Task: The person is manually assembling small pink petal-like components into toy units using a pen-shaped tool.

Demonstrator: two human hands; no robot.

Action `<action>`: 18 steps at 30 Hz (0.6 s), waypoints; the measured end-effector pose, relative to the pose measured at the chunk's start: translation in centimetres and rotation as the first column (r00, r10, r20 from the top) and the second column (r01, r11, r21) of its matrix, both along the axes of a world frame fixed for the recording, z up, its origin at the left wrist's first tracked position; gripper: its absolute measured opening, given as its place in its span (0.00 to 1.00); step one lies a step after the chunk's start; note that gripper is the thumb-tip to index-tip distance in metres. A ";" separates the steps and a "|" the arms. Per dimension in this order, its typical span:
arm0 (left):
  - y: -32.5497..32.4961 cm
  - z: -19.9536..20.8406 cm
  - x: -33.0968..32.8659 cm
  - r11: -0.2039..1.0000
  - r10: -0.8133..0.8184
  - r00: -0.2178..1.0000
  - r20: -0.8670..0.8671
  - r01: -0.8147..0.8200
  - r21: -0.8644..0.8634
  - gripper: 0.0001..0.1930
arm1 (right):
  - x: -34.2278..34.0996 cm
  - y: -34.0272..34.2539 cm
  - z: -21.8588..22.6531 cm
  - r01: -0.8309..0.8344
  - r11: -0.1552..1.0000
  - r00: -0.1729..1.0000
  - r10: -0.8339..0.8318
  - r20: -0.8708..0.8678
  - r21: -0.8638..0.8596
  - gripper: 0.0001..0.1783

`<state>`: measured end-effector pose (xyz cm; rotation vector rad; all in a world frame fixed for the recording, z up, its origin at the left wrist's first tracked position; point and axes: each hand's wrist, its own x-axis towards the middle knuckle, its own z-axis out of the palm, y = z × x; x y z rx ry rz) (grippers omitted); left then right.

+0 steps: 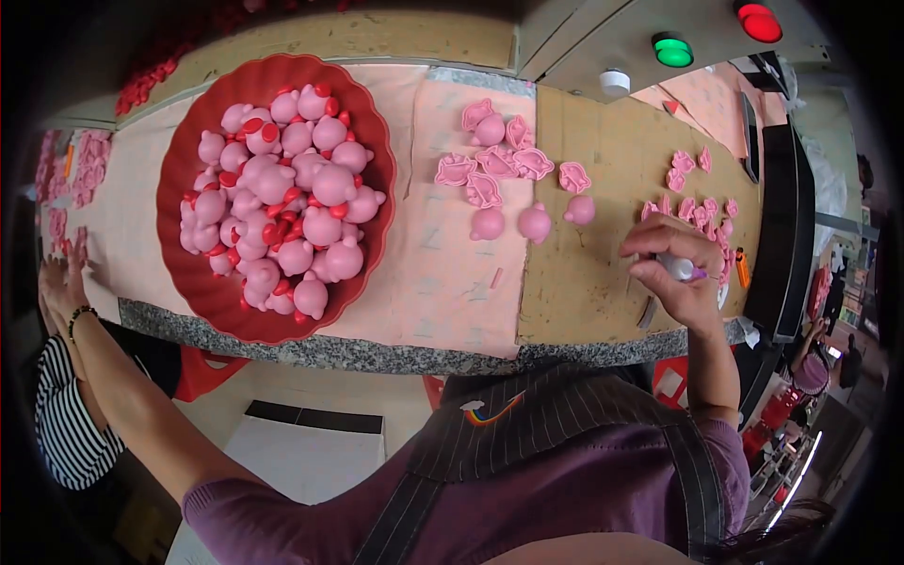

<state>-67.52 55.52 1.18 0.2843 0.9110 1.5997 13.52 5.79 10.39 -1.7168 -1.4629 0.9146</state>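
My right hand [680, 259] is closed round a small white bottle with a purple tip [676, 267], held above the right side of the bench. Beneath and beyond it lie several pink moulded pieces [702, 212]. My left hand [64, 287], a dark beaded bracelet at its wrist, reaches to the far left edge, next to more pink pieces [58, 226]. Its fingers look stretched out, partly overlapping another person's arm. Pink round balls with small knobs [535, 223] stand mid-bench near hollow pink shell pieces [497, 162].
A large red scalloped bowl [169, 221] holds many pink balls and small red parts. An orange-handled cutter [742, 268] lies at right. Green and red buttons [672, 49] sit on a panel above. Another person's striped sleeve [71, 414] is at left. A granite edge [414, 356] borders the bench.
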 end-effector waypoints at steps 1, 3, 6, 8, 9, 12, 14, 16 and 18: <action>-0.6 -0.6 1.4 0.999 0.039 0.990 -0.133 -0.035 0.033 0.36 | -0.5 0.2 -0.1 0.004 1.000 1.000 -0.004 0.014 -0.011 0.11; -1.9 2.8 -2.6 0.987 0.030 0.949 -0.315 0.021 0.159 0.36 | -0.5 0.3 -0.6 -0.028 0.998 0.997 0.024 0.071 0.056 0.11; -5.4 1.4 3.2 0.982 0.134 0.912 -0.389 -0.071 0.173 0.34 | -1.6 1.9 -1.7 -0.178 0.975 0.957 0.140 0.254 0.131 0.15; -10.7 4.1 -0.4 0.954 0.277 0.882 -0.381 -0.207 0.216 0.30 | -2.3 2.4 -2.4 -0.291 0.947 0.914 0.233 0.332 0.138 0.18; -16.3 1.6 12.1 0.967 0.222 0.917 -0.332 -0.164 0.194 0.30 | -1.8 2.1 -2.4 -0.245 0.963 0.905 0.186 0.382 0.111 0.18; -26.0 6.2 19.9 0.879 0.429 0.584 -0.689 -0.094 0.467 0.18 | -2.2 2.5 -2.8 -0.306 0.951 0.850 0.251 0.463 0.048 0.13; -34.0 7.8 29.6 0.828 0.485 0.446 -0.752 0.041 0.559 0.10 | -1.4 2.9 -3.3 -0.303 0.949 0.847 0.226 0.481 0.087 0.13; -40.7 7.4 38.5 0.815 0.354 0.371 -0.858 0.328 0.478 0.06 | -0.5 3.1 -3.8 -0.287 0.950 0.840 0.188 0.508 0.123 0.12; -44.8 6.3 44.8 0.757 0.170 0.259 -0.951 0.584 0.294 0.10 | -0.1 3.2 -3.8 -0.255 0.957 0.831 0.144 0.537 0.138 0.12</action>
